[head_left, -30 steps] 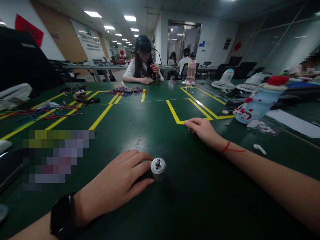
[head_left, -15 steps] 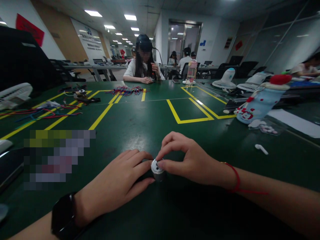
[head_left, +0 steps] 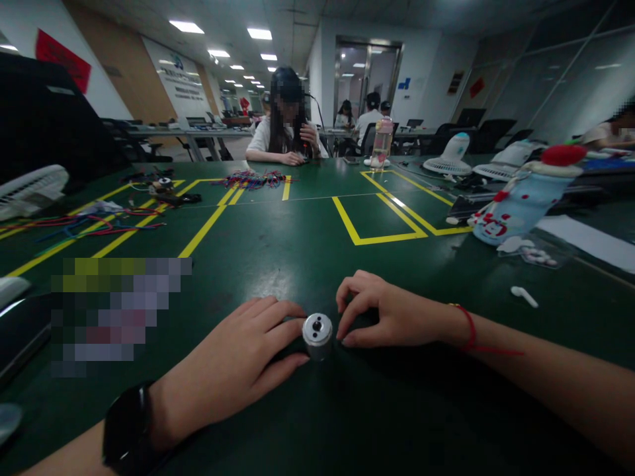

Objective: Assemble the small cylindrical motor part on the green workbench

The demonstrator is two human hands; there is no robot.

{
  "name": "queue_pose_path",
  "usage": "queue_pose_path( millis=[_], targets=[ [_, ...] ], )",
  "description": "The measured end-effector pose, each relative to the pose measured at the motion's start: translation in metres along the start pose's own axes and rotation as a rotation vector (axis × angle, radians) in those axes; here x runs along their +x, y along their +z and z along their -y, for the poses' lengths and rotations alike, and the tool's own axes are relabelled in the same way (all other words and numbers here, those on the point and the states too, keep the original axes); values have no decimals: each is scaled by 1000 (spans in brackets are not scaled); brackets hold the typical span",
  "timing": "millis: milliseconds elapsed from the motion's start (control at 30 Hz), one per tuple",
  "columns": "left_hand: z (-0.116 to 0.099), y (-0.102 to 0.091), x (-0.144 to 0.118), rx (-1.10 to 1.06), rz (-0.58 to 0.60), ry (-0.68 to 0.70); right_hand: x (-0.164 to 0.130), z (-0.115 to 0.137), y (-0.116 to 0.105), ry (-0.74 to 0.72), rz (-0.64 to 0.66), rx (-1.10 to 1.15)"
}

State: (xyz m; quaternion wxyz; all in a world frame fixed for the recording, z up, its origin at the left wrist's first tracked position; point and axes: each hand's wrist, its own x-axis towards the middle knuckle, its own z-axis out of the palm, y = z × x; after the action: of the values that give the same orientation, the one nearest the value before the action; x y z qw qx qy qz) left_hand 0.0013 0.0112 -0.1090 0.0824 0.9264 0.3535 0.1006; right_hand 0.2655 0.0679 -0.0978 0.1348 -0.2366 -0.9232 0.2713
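A short silver metal cylinder that looks like a small motor [head_left: 317, 344] stands upright on the green table. Its pale top face shows a dark centre and small dark holes. My left hand [head_left: 248, 350] lies on the table at its left, with thumb and forefinger gripping that side. To the right of the motor, a little apart from it, is my right hand [head_left: 381, 314]. Its fingers are curled, and thumb and forefinger tips come together in a pinch. Anything between those tips is too small or hidden to make out.
Yellow tape lines [head_left: 391, 239] mark the green table. Bundled wires [head_left: 258, 179] and loose wires [head_left: 99, 228] lie at the far left. A blue bottle [head_left: 520, 205], a white earbud [head_left: 524, 296] and small fans [head_left: 449, 155] are on the right. A person [head_left: 285, 125] sits opposite.
My right hand has let go of the motor's top and moved right, uncovering the top face. The left hand has stayed at the motor's side.
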Motion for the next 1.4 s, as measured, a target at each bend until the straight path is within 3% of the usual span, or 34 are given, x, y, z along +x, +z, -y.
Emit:
queue_pose_path(
  millis=[133, 233, 333, 467, 600, 900, 1033, 1233, 1300, 1400],
  targets=[
    [2, 2, 0, 5, 3, 2, 0, -3, 2, 3, 18, 5],
    [8, 4, -2, 5, -1, 5, 5, -7, -1, 13, -27, 144],
    [12, 6, -4, -2, -15, 8, 10, -18, -6, 103, -244, 322],
    [7, 4, -5, -3, -21, 5, 5, -46, -15, 381, -643, 306],
    [-3, 0, -8, 2, -12, 0, -5, -67, -21, 494, -762, 250],
    [-15, -6, -13, 0, -11, -10, -12, -53, -21, 461, -639, 166],
    [-20, -13, -11, 6, -23, 3, -15, -34, -24, 385, -569, 125],
    [-12, -13, -9, 13, -39, 7, -4, 6, -9, -44, -57, -5],
    [-9, -12, -9, 14, -35, 7, 0, 12, -4, -66, -38, -18],
    [-6, -11, -10, 18, -46, 13, 4, 18, -3, -57, -132, 89]
  ],
)
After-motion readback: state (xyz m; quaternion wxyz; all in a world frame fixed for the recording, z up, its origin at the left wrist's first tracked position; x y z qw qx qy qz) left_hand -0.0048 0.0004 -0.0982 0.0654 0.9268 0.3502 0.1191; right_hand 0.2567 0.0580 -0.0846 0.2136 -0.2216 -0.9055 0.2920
